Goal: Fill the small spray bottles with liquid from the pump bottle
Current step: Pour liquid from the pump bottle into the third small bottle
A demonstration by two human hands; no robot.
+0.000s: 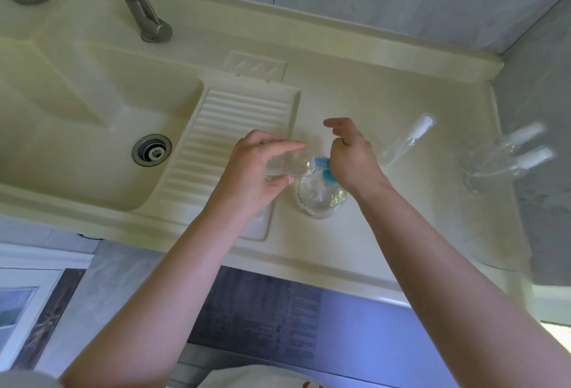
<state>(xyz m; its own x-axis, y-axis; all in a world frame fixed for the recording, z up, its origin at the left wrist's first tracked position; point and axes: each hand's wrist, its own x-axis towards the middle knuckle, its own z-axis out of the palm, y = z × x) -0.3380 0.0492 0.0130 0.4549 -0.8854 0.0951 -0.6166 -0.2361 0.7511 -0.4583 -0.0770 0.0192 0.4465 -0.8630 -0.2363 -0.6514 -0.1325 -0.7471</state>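
My left hand (259, 165) grips a small clear spray bottle (289, 163), held on its side with its open neck pointing right at the blue pump head (323, 168). The clear pump bottle (321, 199) stands on the cream counter (386, 227) just below both hands. Over the pump head lies my right hand (352, 157), fingers curled round it and the index finger lifted; the hand hides the top of the pump. A small spray bottle with a white top (408, 140) lies on the counter to the right. Two more, blurred, (513, 155) lie at the far right.
A ribbed draining board (234, 128) lies under my left hand, with the sink basin (92, 128) and its drain (152, 150) to the left. A metal tap (145, 16) stands behind the basin. A tiled wall closes off the back and right side.
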